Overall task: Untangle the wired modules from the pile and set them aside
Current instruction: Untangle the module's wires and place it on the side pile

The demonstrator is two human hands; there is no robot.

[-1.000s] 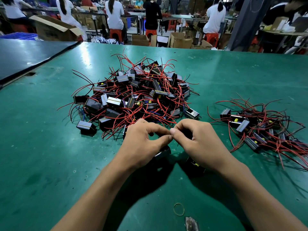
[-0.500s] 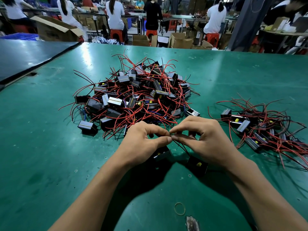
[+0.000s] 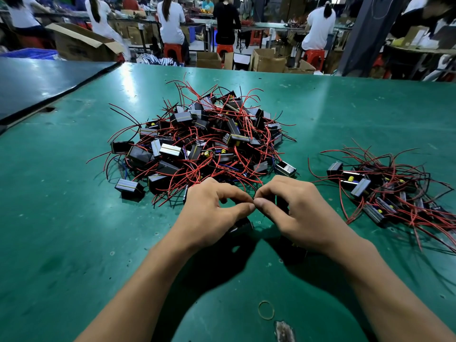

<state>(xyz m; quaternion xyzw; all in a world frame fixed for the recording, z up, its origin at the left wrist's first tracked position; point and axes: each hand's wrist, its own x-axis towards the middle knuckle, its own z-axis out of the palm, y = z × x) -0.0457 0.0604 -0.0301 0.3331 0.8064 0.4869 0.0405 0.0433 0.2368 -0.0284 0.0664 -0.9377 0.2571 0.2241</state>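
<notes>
A big tangled pile of black modules with red wires lies in the middle of the green table. A smaller set-aside group of modules lies to the right. My left hand and my right hand meet just in front of the big pile, thumbs and forefingers pinching thin wires between them. A black module hangs half hidden under my left hand. Another dark module lies mostly hidden beneath my right wrist.
A rubber band lies on the table near me, beside a worn patch. A dark table adjoins at the left. Beyond the far edge stand cardboard boxes and seated workers on red stools.
My hands stay pinched together at the same spot. The module under my right hand has slipped further out of sight beneath the wrist.
</notes>
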